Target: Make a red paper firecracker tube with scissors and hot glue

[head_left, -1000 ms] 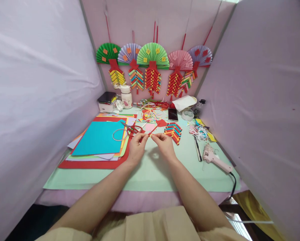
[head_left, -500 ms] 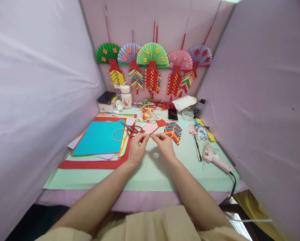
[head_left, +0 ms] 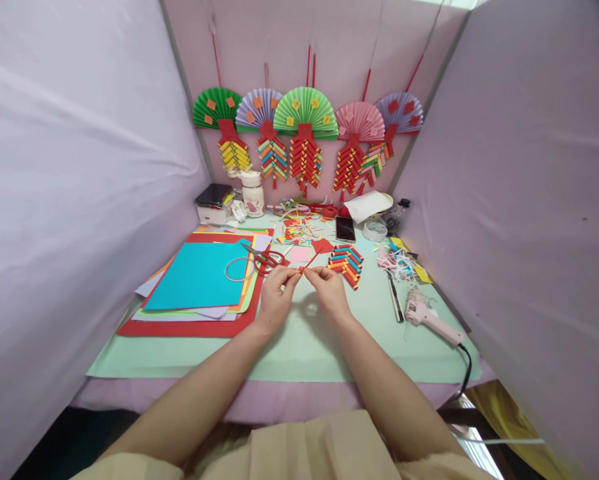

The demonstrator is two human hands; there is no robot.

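Note:
Over the middle of the table, my left hand [head_left: 278, 298] and my right hand [head_left: 329, 291] meet at the fingertips, both pinched closed on a narrow red paper strip [head_left: 311, 259]. Its free end slants up and to the right; the part between my fingers is mostly hidden. Just beyond lie a red paper piece [head_left: 322, 246] and a pink paper square [head_left: 300, 255]. To the right of them rests a chevron of rolled paper tubes [head_left: 347, 265] in red, blue and yellow. Red-handled scissors [head_left: 268, 261] lie by my left hand on the paper stack.
Coloured paper sheets [head_left: 194, 277] are stacked at left, with a ring [head_left: 239, 269] on top. At right are a glue gun [head_left: 432, 319], a pen [head_left: 395, 298] and paper scraps [head_left: 400, 260]. A phone [head_left: 345, 229], tape roll [head_left: 375, 231] and bottle [head_left: 252, 195] stand farther back. Paper fans [head_left: 305, 110] hang behind.
My hands remain pinched together in nearly the same place. The red strip's free end has tilted slightly, and the whole view has shifted a little.

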